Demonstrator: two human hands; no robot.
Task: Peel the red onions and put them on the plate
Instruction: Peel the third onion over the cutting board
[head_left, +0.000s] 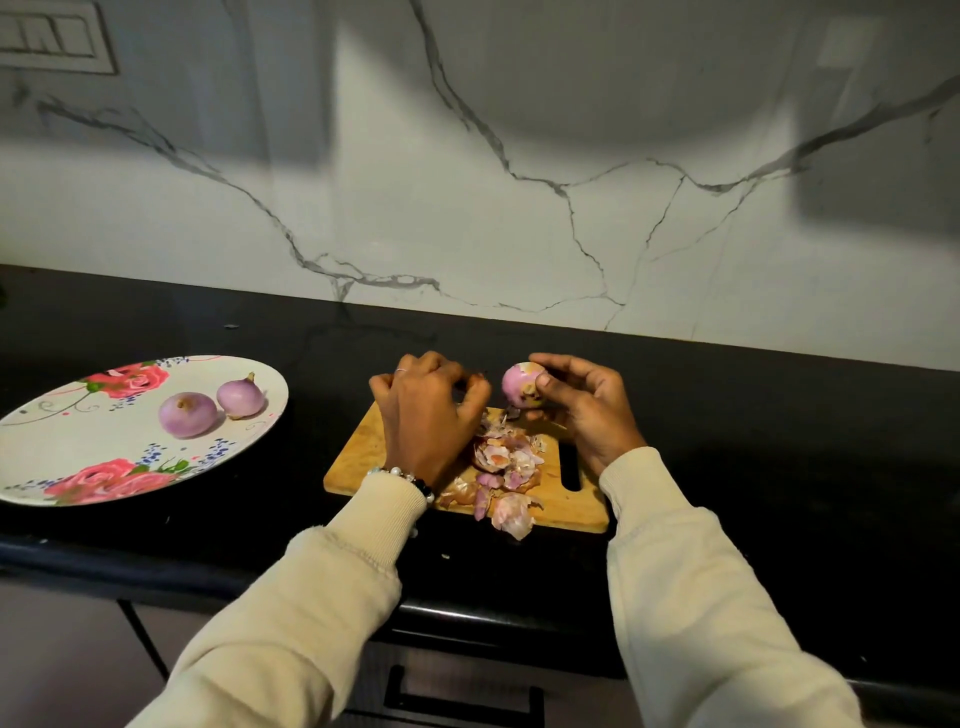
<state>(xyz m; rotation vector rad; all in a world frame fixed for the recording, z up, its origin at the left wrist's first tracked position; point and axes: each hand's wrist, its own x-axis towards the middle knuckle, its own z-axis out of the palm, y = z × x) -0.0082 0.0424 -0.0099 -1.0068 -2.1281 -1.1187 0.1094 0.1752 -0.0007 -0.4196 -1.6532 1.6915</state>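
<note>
Head view. A black countertop (727, 415) is seen running along a white marble-veined wall (519, 156). A wooden cutting board (363, 457) lies at centre, near the counter's front edge, with a slot handle at its right end.

The right hand (587, 410) is held above the far right corner of the board. A partly peeled red onion (522, 384) is gripped in it, the thumb pressed on the near face and the fingers curled round the far side. Patches of pale and yellowish skin are noted on the onion's surface.

The left hand (428, 410) is held just left of the onion, apart from it, above the far part of the board. Its fingers are curled downward; something small and dark may be pinched at the fingertips, but blur prevents confirmation. A beaded bracelet (410, 480) is worn at the wrist, with cream sleeves on both arms.

A heap of onion skins (506, 467) is spread over the middle and near edge of the board, below the hands.

At far left, a rose-patterned oval plate (78, 457) rests on the counter, well apart from the board. Two peeled onions (188, 414) are recorded on it, touching or nearly touching, toward its right side.
</note>
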